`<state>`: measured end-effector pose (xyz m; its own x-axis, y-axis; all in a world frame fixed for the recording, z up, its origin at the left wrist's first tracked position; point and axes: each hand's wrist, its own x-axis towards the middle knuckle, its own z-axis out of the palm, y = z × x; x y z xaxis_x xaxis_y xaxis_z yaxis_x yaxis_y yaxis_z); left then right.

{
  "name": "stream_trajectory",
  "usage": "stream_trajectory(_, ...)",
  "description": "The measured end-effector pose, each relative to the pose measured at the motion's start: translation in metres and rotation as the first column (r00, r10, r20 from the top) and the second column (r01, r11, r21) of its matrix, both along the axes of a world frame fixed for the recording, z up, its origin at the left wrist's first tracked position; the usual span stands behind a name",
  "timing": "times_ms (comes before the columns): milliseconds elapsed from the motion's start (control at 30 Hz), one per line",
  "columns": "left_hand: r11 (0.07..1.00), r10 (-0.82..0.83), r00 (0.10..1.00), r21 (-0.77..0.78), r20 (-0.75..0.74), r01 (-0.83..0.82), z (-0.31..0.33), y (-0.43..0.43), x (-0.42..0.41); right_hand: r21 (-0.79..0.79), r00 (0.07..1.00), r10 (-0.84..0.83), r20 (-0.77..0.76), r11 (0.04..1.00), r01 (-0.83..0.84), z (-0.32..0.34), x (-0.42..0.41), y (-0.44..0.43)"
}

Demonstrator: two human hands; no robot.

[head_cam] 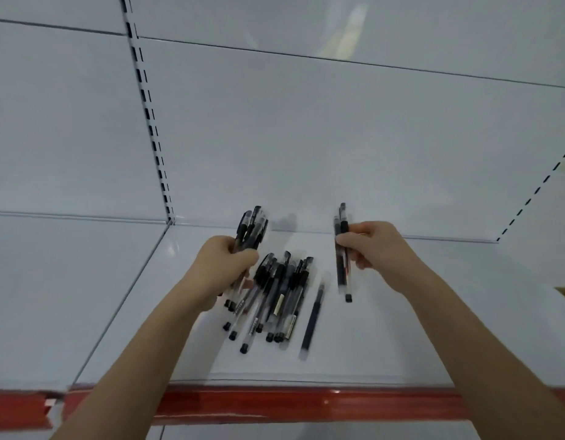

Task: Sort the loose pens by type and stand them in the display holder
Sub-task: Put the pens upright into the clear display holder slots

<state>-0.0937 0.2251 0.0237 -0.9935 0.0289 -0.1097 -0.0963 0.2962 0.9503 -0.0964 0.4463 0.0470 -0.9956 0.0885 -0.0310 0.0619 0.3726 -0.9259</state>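
Clamps the left hand [222, 268] round a bundle of capped pens [251, 228], raised over the shelf [401, 344]. Pinches a few slim pens [343, 268] upright in the right hand [373, 246]. Leaves a loose pile [274, 296] lying on the shelf between the hands, one dark pen [311, 322] just beside it. Probably light, stiff, smooth-barrelled, apt to roll and slip; best taken mid-barrel, fingers across. No display holder in view.

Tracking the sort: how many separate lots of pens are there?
4: a bunch in the left hand, a few pens in the right hand, a pile on the shelf, one dark pen beside it. Pile may hide some.
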Motion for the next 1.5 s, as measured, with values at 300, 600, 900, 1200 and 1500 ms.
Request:
stream_trajectory(300,0.840,0.073,0.997,0.542,-0.034,-0.043,0.030,0.022,0.099,-0.317,0.932,0.279,-0.234,0.884,-0.344,0.024,0.044,-0.068)
stream_trajectory(600,0.802,0.464,0.884,0.453,-0.062,-0.389,0.010,-0.046,0.182,-0.314,0.812,0.559,-0.166,0.751,-0.581,0.003,0.083,-0.165)
stream_trajectory(900,0.534,0.768,0.640,0.548,0.004,-0.644,-0.006,-0.187,0.277,-0.408,0.754,0.571,-0.324,0.635,-0.656,0.008,0.125,-0.324)
stream_trajectory(1200,0.412,0.849,0.528,0.620,0.004,-0.668,0.000,-0.365,0.376,-0.227,0.635,0.686,-0.355,0.595,-0.771,-0.004,0.177,-0.548)
stream_trajectory(1500,0.379,0.839,0.544,0.690,0.025,-0.616,-0.006,-0.485,0.378,-0.026,0.599,0.727,-0.337,0.628,-0.778,-0.008,0.150,-0.675)
